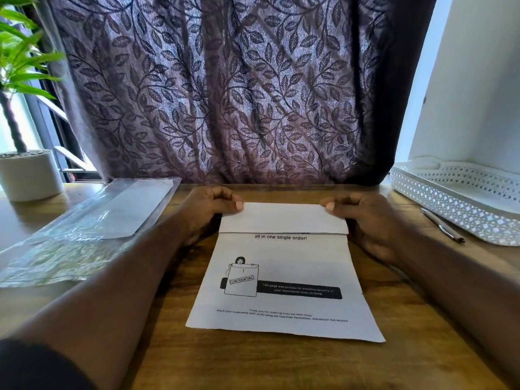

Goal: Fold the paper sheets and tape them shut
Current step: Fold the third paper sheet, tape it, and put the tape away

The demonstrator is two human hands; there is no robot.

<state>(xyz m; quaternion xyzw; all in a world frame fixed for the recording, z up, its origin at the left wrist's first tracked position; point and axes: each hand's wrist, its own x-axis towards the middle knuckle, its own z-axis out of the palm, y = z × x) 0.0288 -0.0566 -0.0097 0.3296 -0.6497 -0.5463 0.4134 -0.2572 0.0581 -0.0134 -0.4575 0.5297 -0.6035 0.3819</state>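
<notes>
Now | paper sheet (284, 277) flat on wooden table (253, 361) at 6 o'clock, far strip folded over | left hand (208, 209) pinches the fold's 11 o'clock corner; right hand (363, 218) pinches its 1 o'clock corner | pen (441, 225) at 2 o'clock; white tray (450, 204) just beyond

Backlit through the curtain (219, 88); edges warped, forearms dim.

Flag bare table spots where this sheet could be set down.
Bare wood along the near table edge, below the paper; another patch near left, below the plastic bag. Crowded right: the pen lies beside the tray, with the right hand close by.
</notes>
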